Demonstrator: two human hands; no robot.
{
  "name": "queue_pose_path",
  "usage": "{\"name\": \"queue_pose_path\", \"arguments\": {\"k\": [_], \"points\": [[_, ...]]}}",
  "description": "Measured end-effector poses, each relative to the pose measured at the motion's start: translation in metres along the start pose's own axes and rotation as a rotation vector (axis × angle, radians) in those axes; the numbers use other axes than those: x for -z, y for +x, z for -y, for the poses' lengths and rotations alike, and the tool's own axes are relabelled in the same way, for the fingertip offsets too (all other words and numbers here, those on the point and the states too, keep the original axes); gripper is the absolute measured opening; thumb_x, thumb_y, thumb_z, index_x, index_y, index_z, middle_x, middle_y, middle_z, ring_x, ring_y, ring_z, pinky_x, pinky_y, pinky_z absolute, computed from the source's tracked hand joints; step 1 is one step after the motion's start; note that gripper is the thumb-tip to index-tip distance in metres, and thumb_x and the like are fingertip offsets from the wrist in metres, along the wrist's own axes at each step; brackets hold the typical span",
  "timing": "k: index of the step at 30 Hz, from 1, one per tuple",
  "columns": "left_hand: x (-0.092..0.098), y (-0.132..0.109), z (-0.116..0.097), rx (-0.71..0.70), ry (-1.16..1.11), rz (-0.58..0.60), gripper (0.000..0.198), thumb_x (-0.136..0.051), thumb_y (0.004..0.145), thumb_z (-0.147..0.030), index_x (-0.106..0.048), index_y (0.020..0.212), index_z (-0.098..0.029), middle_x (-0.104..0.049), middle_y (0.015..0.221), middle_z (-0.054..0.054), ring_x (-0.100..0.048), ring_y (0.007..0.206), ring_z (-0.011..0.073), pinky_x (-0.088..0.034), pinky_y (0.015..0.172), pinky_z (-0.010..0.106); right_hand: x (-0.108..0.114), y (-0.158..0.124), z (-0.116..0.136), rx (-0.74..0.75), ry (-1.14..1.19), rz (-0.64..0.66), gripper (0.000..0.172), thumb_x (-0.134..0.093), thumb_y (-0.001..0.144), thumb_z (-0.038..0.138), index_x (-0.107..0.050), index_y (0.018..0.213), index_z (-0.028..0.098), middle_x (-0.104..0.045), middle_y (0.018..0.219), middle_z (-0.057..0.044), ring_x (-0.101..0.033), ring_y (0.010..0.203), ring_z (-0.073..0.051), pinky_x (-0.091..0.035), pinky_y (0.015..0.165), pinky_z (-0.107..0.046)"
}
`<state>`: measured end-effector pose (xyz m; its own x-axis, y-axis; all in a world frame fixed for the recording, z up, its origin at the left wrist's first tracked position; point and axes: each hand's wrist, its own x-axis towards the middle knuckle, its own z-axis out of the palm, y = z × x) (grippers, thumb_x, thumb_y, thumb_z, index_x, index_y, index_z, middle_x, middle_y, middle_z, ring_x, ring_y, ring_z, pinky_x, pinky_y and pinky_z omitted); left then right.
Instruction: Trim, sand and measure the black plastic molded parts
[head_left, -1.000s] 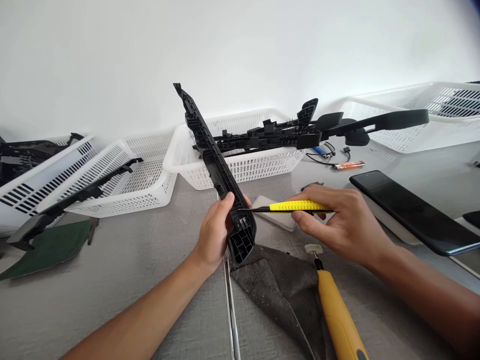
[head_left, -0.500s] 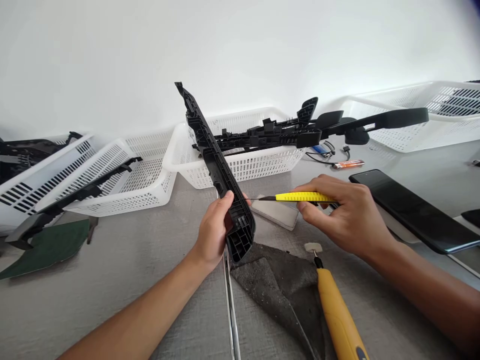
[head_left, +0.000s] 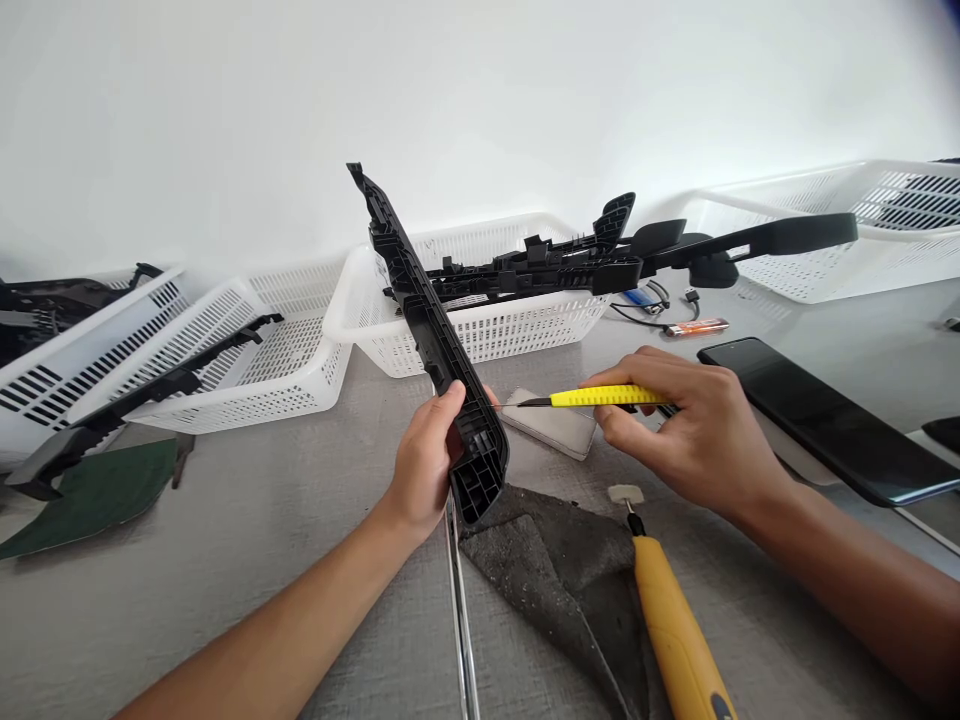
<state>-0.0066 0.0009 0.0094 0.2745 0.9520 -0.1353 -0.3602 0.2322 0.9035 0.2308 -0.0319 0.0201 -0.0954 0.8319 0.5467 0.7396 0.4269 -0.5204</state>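
Note:
My left hand [head_left: 426,460] grips a long black plastic trim piece [head_left: 424,300] near its lower end, thumb on its ribbed face. The piece is tilted, its narrow end pointing up and left. In my right hand [head_left: 675,420] is a yellow-handled utility knife [head_left: 600,396], held level with its thin dark tip pointing left. That tip is close to the trim's right edge, near my left fingertips; whether it touches, I cannot tell. Below lies a dark grey cloth [head_left: 555,580], with a yellow pen-like power tool [head_left: 675,630] beside it.
White plastic baskets stand along the wall; the middle basket [head_left: 525,335] holds several black trim parts [head_left: 540,270]. A pale block [head_left: 551,425] lies behind the knife. At right are a black phone [head_left: 825,420] and a lighter [head_left: 697,328]. Green sandpaper [head_left: 97,495] lies at left.
The knife's tip has drawn slightly back from the trim's face to its right edge. The trim piece has shifted a little to the left. Both hands keep their hold.

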Motion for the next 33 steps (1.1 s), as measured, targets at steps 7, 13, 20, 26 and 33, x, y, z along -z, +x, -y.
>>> {"name": "queue_pose_path", "arguments": {"k": [7,13,20,26,33], "points": [[0.0009,-0.0009,-0.0034,0.005,-0.027,0.033,0.036,-0.073,0.092,-0.05,-0.075,0.081,-0.016,-0.057,0.062,-0.002,-0.054,0.052,0.0102,-0.045,0.047,0.02,0.0002,-0.0013,-0.0016,-0.002,-0.004,0.032,0.017,-0.062,0.08,0.024,-0.078,0.083,0.022,-0.071,0.073,-0.002,-0.062,0.067,-0.021,-0.045,0.062,-0.033],[-0.0006,0.0,-0.0038,-0.003,-0.034,0.031,0.034,-0.074,0.091,-0.048,-0.075,0.079,-0.016,-0.058,0.061,-0.002,-0.054,0.051,0.0101,-0.044,0.046,0.019,-0.0001,-0.0015,0.0002,-0.011,0.001,0.042,0.018,-0.061,0.08,0.023,-0.079,0.082,0.022,-0.071,0.072,-0.002,-0.061,0.067,-0.02,-0.044,0.061,-0.032],[-0.001,-0.0013,-0.0033,-0.007,-0.02,0.015,0.035,-0.075,0.09,-0.049,-0.075,0.079,-0.016,-0.058,0.062,-0.002,-0.054,0.052,0.0102,-0.044,0.048,0.02,0.0005,-0.0025,0.0004,-0.024,0.003,0.057,0.018,-0.061,0.079,0.024,-0.08,0.082,0.023,-0.069,0.07,-0.001,-0.061,0.066,-0.02,-0.044,0.061,-0.032],[-0.0021,-0.0007,-0.0037,-0.013,0.001,-0.007,0.035,-0.075,0.09,-0.051,-0.074,0.08,-0.017,-0.057,0.062,-0.002,-0.052,0.052,0.0111,-0.042,0.048,0.021,0.0,-0.002,0.0024,-0.016,-0.001,0.039,0.019,-0.06,0.082,0.025,-0.078,0.084,0.021,-0.071,0.073,-0.003,-0.061,0.067,-0.02,-0.044,0.061,-0.033],[-0.0009,-0.0016,-0.0038,-0.009,0.011,-0.025,0.036,-0.072,0.092,-0.052,-0.074,0.081,-0.018,-0.056,0.062,-0.002,-0.053,0.053,0.0118,-0.044,0.048,0.021,0.0033,-0.0019,0.0012,-0.012,-0.003,0.05,0.018,-0.06,0.075,0.024,-0.077,0.077,0.022,-0.07,0.071,-0.002,-0.062,0.066,-0.02,-0.044,0.06,-0.033]]}}
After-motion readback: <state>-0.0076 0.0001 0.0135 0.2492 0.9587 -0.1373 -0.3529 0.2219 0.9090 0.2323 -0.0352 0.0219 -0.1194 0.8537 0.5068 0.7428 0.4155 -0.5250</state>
